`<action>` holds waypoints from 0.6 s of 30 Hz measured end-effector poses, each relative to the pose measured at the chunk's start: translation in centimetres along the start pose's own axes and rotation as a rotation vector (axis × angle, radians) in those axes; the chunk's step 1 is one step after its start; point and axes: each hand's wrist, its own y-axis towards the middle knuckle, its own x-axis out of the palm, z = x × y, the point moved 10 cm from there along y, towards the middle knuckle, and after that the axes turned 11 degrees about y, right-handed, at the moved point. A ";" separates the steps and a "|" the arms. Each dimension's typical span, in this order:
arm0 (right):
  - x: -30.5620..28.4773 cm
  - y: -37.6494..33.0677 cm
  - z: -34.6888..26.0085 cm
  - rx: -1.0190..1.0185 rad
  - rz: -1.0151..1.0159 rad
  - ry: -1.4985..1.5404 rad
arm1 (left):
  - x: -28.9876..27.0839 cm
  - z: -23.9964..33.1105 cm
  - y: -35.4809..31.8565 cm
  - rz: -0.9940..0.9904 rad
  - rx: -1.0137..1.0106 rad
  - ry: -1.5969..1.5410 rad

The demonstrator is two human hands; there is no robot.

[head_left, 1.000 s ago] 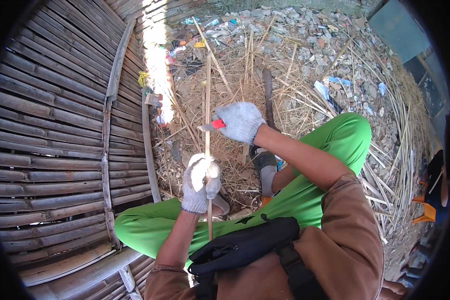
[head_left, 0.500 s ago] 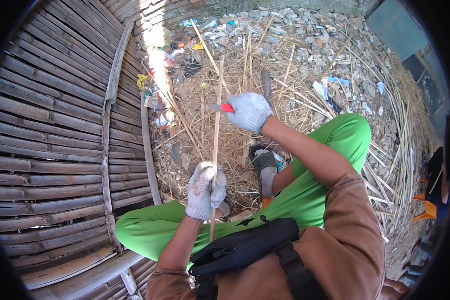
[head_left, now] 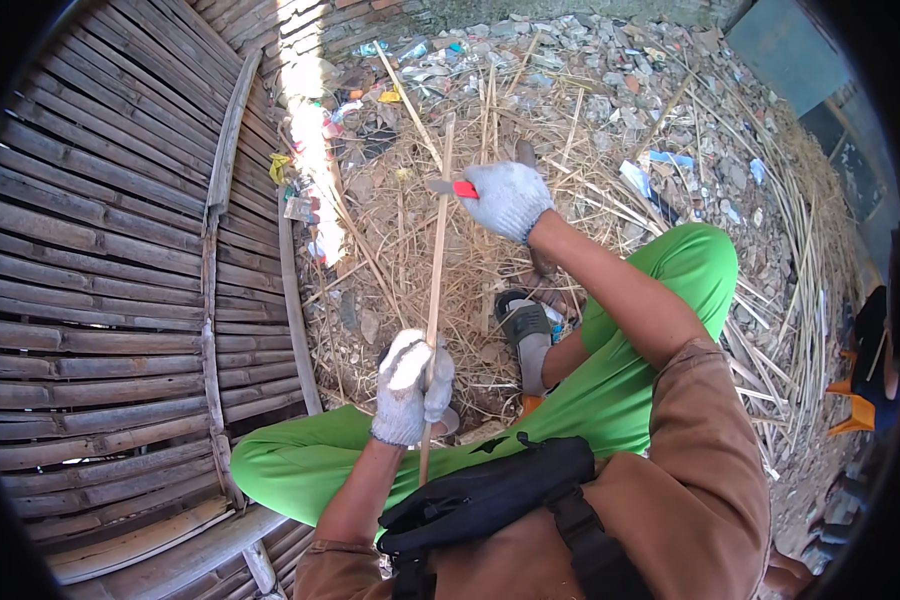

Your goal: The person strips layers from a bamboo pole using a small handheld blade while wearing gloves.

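Note:
My left hand [head_left: 410,385], in a pale knitted glove, is closed round a long thin bamboo strip [head_left: 436,270]. The strip stands lengthwise before me, its lower end reaching to my lap and its upper end pointing away. My right hand [head_left: 510,197], gloved likewise, grips a knife [head_left: 452,187] with a red handle. Its short blade lies across the strip near the far end and appears to touch it. The rest of the handle is hidden inside the right glove.
A bamboo slat wall or platform [head_left: 100,330] runs along the left. Dry shavings [head_left: 470,250] and rubble with litter [head_left: 610,90] cover the ground. Long bamboo strips [head_left: 795,290] lie at the right, near an orange stool [head_left: 850,410]. My sandalled foot [head_left: 526,325] is below the right arm.
My right hand with the knife has shifted slightly away from me along the strip. The strip's far end has tilted a little to the right; my left hand stays nearly in place.

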 end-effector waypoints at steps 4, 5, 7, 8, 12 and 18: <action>3.3 -5.2 -5.7 -0.127 -0.157 0.086 | -1.0 1.0 0.4 0.067 0.074 0.127; 3.8 -6.0 -6.2 -0.146 -0.199 0.112 | -0.4 1.4 0.2 0.061 0.073 0.134; 4.2 -5.1 -5.2 -0.116 -0.194 0.101 | -0.4 1.2 0.2 0.062 0.078 0.149; 3.8 -4.2 -4.7 -0.094 -0.186 0.087 | -0.4 1.4 0.2 0.062 0.092 0.162; 1.1 -0.7 -2.2 -0.018 -0.094 0.012 | 0.3 1.7 -0.5 0.019 0.113 0.164; -5.0 4.4 9.0 0.289 0.017 -0.053 | 2.6 0.7 -1.6 -0.052 0.035 0.279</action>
